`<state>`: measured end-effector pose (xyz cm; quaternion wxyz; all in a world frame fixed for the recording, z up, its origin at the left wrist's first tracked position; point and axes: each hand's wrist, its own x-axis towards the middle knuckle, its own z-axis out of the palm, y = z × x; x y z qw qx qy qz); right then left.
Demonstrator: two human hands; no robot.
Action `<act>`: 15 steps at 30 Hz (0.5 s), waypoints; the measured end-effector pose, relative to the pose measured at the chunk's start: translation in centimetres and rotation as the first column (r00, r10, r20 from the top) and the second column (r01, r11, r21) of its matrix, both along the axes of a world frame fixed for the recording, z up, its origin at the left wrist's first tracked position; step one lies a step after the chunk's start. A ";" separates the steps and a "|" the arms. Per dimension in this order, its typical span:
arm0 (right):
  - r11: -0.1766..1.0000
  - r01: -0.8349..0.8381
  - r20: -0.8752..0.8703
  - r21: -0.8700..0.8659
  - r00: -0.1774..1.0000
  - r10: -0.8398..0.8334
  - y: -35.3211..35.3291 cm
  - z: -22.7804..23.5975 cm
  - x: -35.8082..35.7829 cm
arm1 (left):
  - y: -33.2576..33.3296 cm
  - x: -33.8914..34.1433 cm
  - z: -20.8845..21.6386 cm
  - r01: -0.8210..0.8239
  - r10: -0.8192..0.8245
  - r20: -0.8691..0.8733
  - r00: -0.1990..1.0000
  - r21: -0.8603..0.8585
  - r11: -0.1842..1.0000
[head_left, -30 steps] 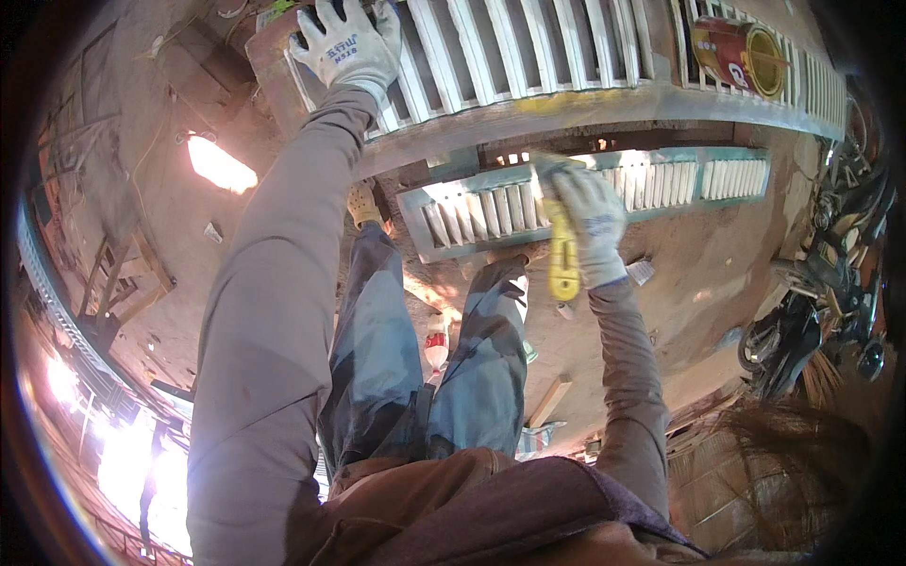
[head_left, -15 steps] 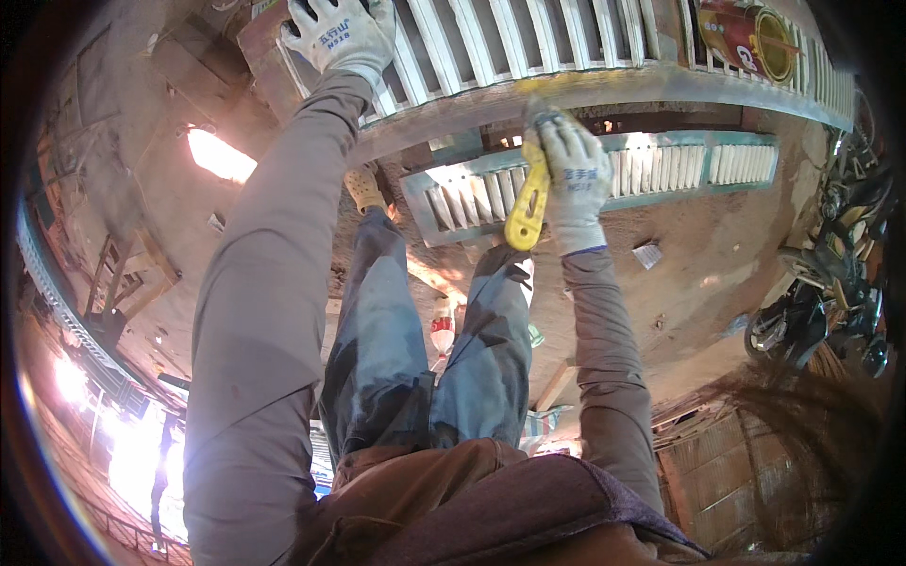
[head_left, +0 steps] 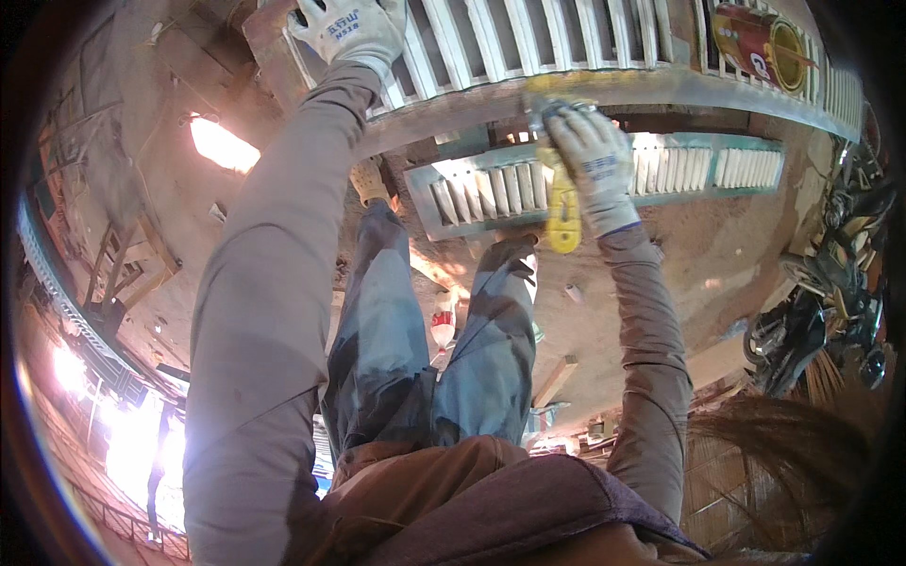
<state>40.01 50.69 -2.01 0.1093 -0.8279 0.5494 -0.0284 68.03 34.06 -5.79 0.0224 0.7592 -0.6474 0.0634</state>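
A louvred shutter [head_left: 510, 87] with white slats and a worn wooden frame spans the top of the view. My left hand [head_left: 354, 33], in a white work glove, rests on its left end, fingers apart and partly cut off by the picture's edge. In my right hand [head_left: 590, 151], gloved too, is a yellow-handled scraper [head_left: 563, 212]. Its handle hangs down toward me, and its blurred blade end is at the shutter's near frame rail. I cannot tell whether the blade touches the wood. Yellowish marks show on the rail there.
Below lies a second louvred shutter [head_left: 661, 170] with a green-blue frame. An open red and yellow can [head_left: 769, 47] lies or stands on the right slats. A bottle [head_left: 443, 321] with a red label is between my legs. Motorbikes [head_left: 797, 321] stand at the right.
My right hand has moved a little right with the scraper, and its handle has swung more upright. The left hand stays on the shutter; the whole view has shifted slightly.
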 end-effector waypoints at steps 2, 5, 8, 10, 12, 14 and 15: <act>0.996 -0.078 0.036 0.047 0.996 0.076 1.2 0.7 1.3 | 0.3 -0.3 -0.4 0.005 -0.005 -0.019 1.000 0.004 1.000; 0.996 0.061 0.040 0.072 0.997 -0.064 1.7 2.7 1.5 | 0.0 -0.2 0.0 -0.010 0.010 -0.023 1.000 -0.001 1.000; 0.915 0.384 -0.056 -0.125 0.918 -0.393 1.7 0.6 -2.4 | 0.2 0.5 -0.9 0.011 -0.011 0.006 1.000 -0.045 0.999; 0.882 0.432 -0.049 -0.191 0.893 -0.448 1.6 -0.5 -2.6 | -0.1 -0.3 -0.8 -0.001 0.001 0.008 1.000 -0.012 1.000; 0.908 0.405 -0.075 -0.106 0.907 -0.414 1.7 0.1 2.0 | -0.1 -0.1 -1.5 -0.003 0.003 0.023 1.000 -0.012 1.000; 0.963 0.268 -0.215 0.032 0.943 -0.255 4.0 -0.5 6.5 | 0.0 0.7 -2.3 0.075 -0.079 -0.031 0.996 -0.113 0.991; 0.965 0.263 0.059 -0.003 0.963 -0.262 4.3 -0.4 8.4 | -0.3 1.0 -2.6 0.108 -0.120 -0.060 0.991 -0.174 0.979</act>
